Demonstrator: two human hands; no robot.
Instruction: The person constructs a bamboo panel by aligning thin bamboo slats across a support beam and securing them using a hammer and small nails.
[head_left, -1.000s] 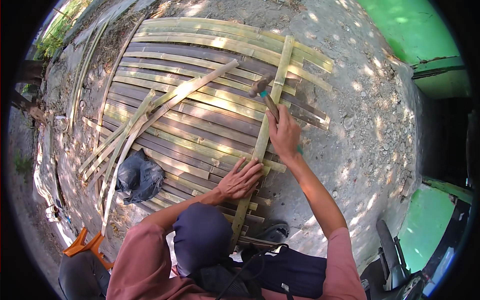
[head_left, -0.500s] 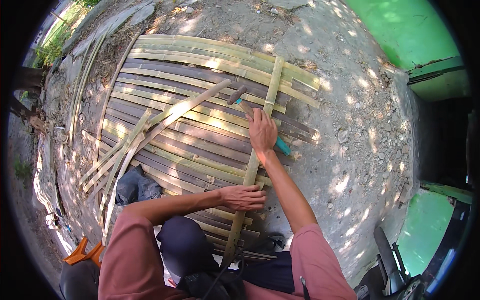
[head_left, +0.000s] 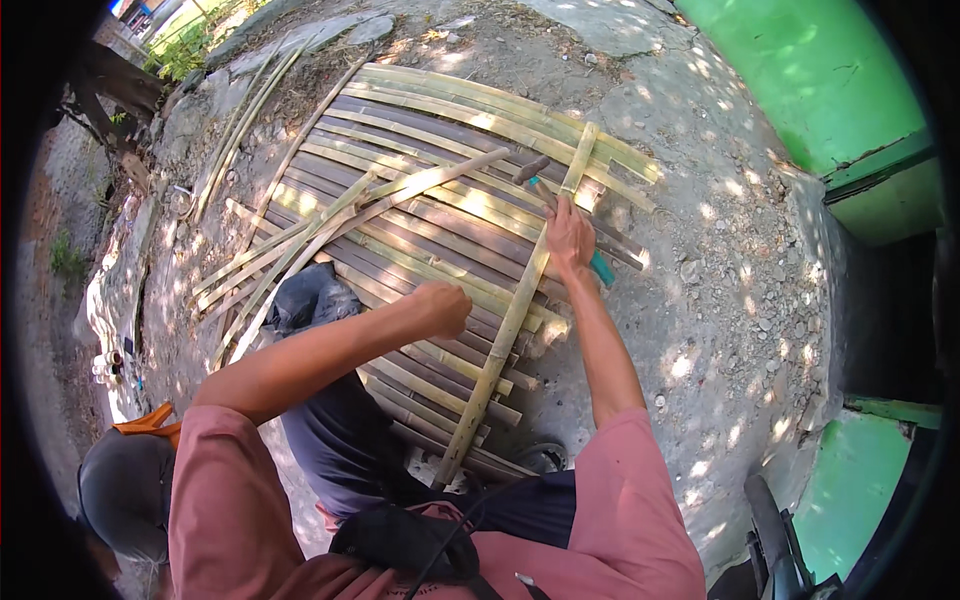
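The right hand (head_left: 570, 236) grasps a hammer with a dark metal head and a teal-ended handle (head_left: 602, 268), over the far part of the long, pale bamboo crosspiece (head_left: 511, 322), which lies across a row of green and brown split-bamboo slats (head_left: 484, 246). Left of that crosspiece, the left hand (head_left: 442, 308) is clenched above the slats, its contents hidden; farther left lie loose pale bamboo strips (head_left: 402, 190) and a crumpled black plastic bag (head_left: 308, 297).
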